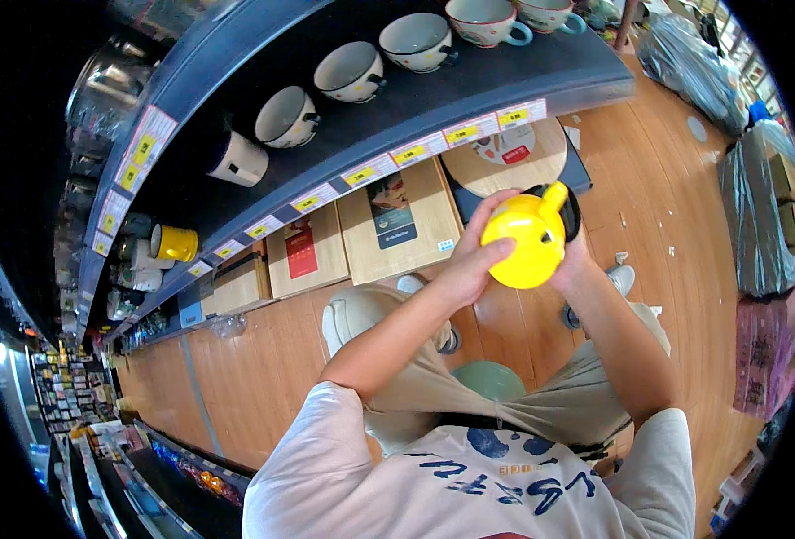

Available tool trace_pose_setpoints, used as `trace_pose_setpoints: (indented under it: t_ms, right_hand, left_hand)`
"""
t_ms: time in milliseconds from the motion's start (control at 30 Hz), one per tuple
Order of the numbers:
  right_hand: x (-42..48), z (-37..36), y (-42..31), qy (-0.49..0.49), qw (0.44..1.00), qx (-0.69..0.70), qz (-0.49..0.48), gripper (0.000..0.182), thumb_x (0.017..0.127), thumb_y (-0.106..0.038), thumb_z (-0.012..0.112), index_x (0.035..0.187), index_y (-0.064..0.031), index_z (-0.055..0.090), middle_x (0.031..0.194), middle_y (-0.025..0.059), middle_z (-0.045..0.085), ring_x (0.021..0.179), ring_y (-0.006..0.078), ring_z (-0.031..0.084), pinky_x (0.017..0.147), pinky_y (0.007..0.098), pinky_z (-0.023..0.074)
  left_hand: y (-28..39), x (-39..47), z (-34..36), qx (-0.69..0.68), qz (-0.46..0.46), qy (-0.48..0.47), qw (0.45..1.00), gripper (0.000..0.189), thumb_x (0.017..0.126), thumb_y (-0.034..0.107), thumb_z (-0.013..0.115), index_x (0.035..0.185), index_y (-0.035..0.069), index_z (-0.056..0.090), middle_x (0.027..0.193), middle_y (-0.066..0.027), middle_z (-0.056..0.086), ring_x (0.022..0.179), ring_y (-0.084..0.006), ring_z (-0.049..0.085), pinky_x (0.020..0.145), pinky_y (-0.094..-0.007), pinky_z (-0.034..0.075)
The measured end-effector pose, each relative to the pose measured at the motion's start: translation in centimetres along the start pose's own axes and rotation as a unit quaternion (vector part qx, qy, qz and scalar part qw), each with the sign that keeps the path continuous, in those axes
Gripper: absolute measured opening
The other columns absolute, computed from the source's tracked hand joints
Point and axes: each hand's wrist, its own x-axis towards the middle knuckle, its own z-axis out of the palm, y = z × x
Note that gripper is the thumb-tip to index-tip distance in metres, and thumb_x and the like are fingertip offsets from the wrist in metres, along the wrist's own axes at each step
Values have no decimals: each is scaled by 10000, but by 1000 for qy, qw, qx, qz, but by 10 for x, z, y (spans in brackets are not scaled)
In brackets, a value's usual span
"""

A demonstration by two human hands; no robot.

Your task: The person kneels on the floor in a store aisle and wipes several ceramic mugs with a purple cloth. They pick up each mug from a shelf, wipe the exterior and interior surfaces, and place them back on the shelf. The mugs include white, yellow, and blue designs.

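Observation:
Both my hands hold a yellow mug (520, 252) in front of the shelf, its yellow handle pointing up and to the right. Fingers of my left hand (478, 259) lie around its left side, with the thumb on the yellow surface. My right hand (574, 259) is at its right side, partly hidden behind it. A round black part (570, 214) shows beside the handle; whether it belongs to the mug I cannot tell. Several white ceramic cups (348, 73) with dark handles stand on the shelf (384, 128) above, and a white mug (239, 160) is at their left.
Wooden boards (397, 226) with printed labels rest on the low shelf, beside a round board (515, 158). Another yellow mug (175, 243) lies farther left. A green stool (489, 381) is between my legs. Plastic-wrapped boxes (757, 215) line the wooden floor (646, 175) at right.

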Motion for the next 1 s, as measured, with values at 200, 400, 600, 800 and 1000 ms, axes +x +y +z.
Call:
trace_pose_setpoints:
  t_ms: [200, 400, 600, 800, 1000]
  right_hand:
    - [-6, 34, 12, 37, 995, -90, 19, 503, 928, -478, 403, 1248, -98, 486, 1194, 94, 578, 1069, 243, 580, 923, 425, 477]
    - [-2, 28, 12, 38, 993, -78, 76, 528, 917, -503, 405, 1223, -87, 511, 1186, 97, 587, 1066, 233, 582, 933, 415, 470]
    - [-9, 16, 8, 16, 976, -58, 210, 564, 904, -547, 405, 1190, -83, 549, 1193, 102, 596, 1076, 239, 584, 955, 428, 453]
    - [-8, 4, 20, 4, 974, -52, 222, 449, 891, -481, 501, 1064, -82, 613, 1052, 86, 662, 926, 213, 640, 852, 393, 511]
    - [-4, 2, 11, -32, 982, -23, 187, 465, 875, -495, 501, 1044, -83, 631, 1049, 84, 666, 933, 227, 638, 863, 408, 498]
  left_hand:
    - [24, 6, -20, 177, 85, 29, 980, 752, 714, 188, 736, 1352, 100, 347, 1244, -99, 475, 1151, -201, 481, 971, -324, 410]
    - [43, 6, -38, 275, 35, -83, 957, 859, 630, 165, 794, 1359, 110, 344, 1250, -69, 471, 1164, -189, 465, 998, -328, 378]
    - [54, 6, -44, 266, -77, -220, 935, 872, 593, 169, 781, 1352, 94, 358, 1275, -75, 437, 1192, -192, 435, 1009, -311, 365]
    - [53, 10, -37, 245, -138, -250, 926, 1015, 567, 272, 814, 1408, 53, 289, 1304, -97, 430, 1224, -204, 417, 1029, -332, 340]
    - [76, 6, -31, 527, 54, -171, 830, 865, 611, 292, 816, 1346, 72, 418, 1324, -95, 450, 1227, -226, 431, 1004, -347, 368]
